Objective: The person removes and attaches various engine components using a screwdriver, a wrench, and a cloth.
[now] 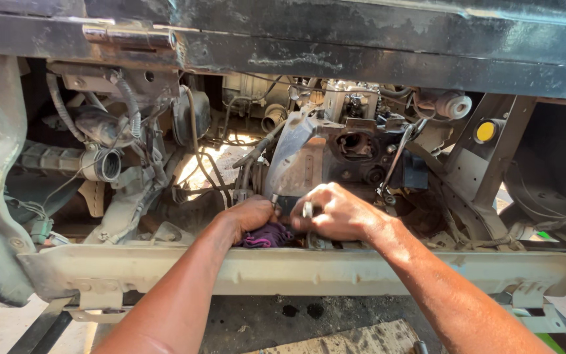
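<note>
The open, grimy engine bay (165,131) holds hoses, wires and a grey metal housing (294,160). Just past the pale metal crossbeam (375,272), near its middle, the left hand (251,215) is curled shut on a crumpled purple rag (266,236). The right hand (339,213), touching it, pinches a small silvery metal piece (307,209).
</note>
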